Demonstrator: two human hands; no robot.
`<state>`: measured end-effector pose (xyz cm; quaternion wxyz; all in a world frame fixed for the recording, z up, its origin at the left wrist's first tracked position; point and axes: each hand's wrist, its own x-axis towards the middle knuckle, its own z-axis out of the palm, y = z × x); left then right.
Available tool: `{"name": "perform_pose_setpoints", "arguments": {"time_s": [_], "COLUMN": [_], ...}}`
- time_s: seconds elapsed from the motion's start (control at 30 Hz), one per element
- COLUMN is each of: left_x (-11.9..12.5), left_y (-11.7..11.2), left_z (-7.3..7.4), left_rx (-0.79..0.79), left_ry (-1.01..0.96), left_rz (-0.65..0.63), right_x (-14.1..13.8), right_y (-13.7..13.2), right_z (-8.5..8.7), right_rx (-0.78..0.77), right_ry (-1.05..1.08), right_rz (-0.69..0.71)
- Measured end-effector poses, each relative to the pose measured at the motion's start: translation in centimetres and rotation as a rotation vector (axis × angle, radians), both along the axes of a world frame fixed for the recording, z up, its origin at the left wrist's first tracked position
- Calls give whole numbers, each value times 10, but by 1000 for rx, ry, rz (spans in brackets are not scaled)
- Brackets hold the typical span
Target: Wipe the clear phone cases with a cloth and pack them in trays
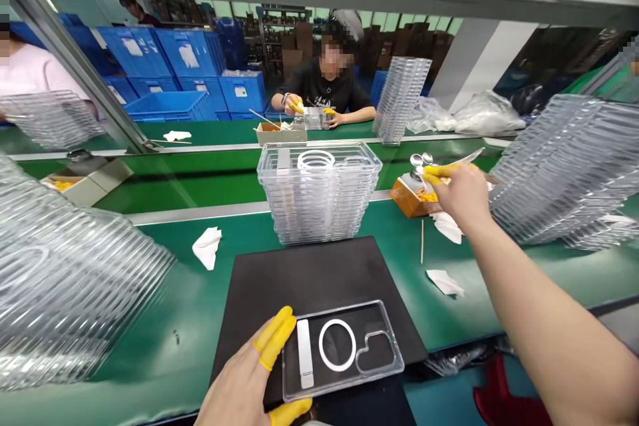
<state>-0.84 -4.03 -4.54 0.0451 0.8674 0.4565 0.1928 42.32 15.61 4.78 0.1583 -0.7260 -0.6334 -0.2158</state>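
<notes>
My left hand [249,379], with yellow finger cots, grips a clear phone case [344,349] by its left end over a black mat [319,279]. The case shows a white ring and a white strip. My right hand [456,190] is stretched out to the right, fingers closed at a small orange box [410,198] with a metal dispenser on it; what it pinches is too small to make out. A stack of clear cases [319,196] stands just behind the mat.
Leaning stacks of clear cases fill the left [64,279] and the right [564,173]. White wipes [207,246] and a thin stick [422,241] lie on the green table. Across the belt a seated person [324,90] handles a case. Blue crates [174,66] stand behind.
</notes>
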Motion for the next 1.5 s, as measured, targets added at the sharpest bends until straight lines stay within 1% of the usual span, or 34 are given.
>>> {"name": "perform_pose_setpoints", "arguments": {"time_s": [0.07, 0.1, 0.13, 0.17, 0.2, 0.23, 0.27, 0.3, 0.33, 0.37, 0.4, 0.47, 0.5, 0.57, 0.6, 0.67, 0.73, 0.77, 0.83, 0.9, 0.93, 1.03, 1.07, 1.1, 1.2, 1.23, 1.37, 1.43, 1.5], "left_x": [1, 1, 1, 1, 1, 1, 1, 0, 0, 0, 0, 1, 1, 2, 2, 3, 3, 3, 3, 3, 3, 3, 3, 3, 2, 2, 4, 5, 5], "left_y": [1, 2, 2, 2, 2, 2, 2, 2, 2, 2, 3, 3, 4, 4, 4, 5, 4, 4, 4, 3, 3, 3, 3, 3, 3, 3, 3, 3, 3], "left_z": [1, 1, 2, 2, 2, 2, 2, 2, 2, 2, 2, 2, 2, 1, 1, 0, 0, 0, 2, 3, 4, 3, 3, 2, 2, 3, 7, 9, 9], "left_rx": [-5, -9, -16, -23, -27, -32, -31, -26, -21, -21, -19, -1, 4, 11, 7, -2, -14, -24, -37, -39, -37, -44, -50, -58, -100, -116, -179, -192, -179], "left_ry": [5, 3, 1, -2, -7, -9, -9, -6, -2, 2, 5, 3, 0, -9, -14, -26, -33, -32, -30, -30, -32, -26, -25, -27, -43, -49, -72, -78, -75], "left_rz": [-10, -16, -23, -29, -38, -46, -54, -61, -68, -72, -76, -79, -78, -74, -71, -72, -76, -74, -74, -79, -83, -86, -83, -79, -74, -75, -85, -87, -83], "right_x": [-33, -56, -83, -112, -142, -168, -190, -206, -213, -213, -206, -180, -166, -145, -141, -146, -162, -170, -181, -179, -175, -163, -162, -164, -170, -169, -166, -175, -185], "right_y": [-54, -84, -113, -139, -161, -178, -189, -195, -197, -197, -196, -194, -195, -198, -200, -203, -204, -203, -202, -199, -197, -190, -187, -185, -182, -181, -172, -167, -166], "right_z": [-14, -25, -36, -48, -59, -68, -76, -81, -85, -87, -88, -90, -91, -94, -95, -96, -94, -92, -86, -80, -78, -73, -73, -72, -70, -70, -70, -70, -72], "right_rx": [17, 23, 65, 62, 68, 62, 60, 56, 55, 63, 71, 93, 100, 105, 101, 86, 71, 60, 32, 8, -5, -21, -34, -57, -158, -163, -102, -130, -184], "right_ry": [46, 83, 205, 300, 363, 387, 402, 407, 400, 387, 359, 260, 206, 139, 135, 164, 227, 275, 374, 409, 392, 344, 350, 371, 419, 422, 405, 403, 397], "right_rz": [72, 167, 378, 573, 701, 772, 788, 754, 701, 626, 549, 432, 398, 377, 381, 396, 448, 502, 676, 814, 832, 757, 778, 833, 1048, 1068, 960, 1017, 1128]}}
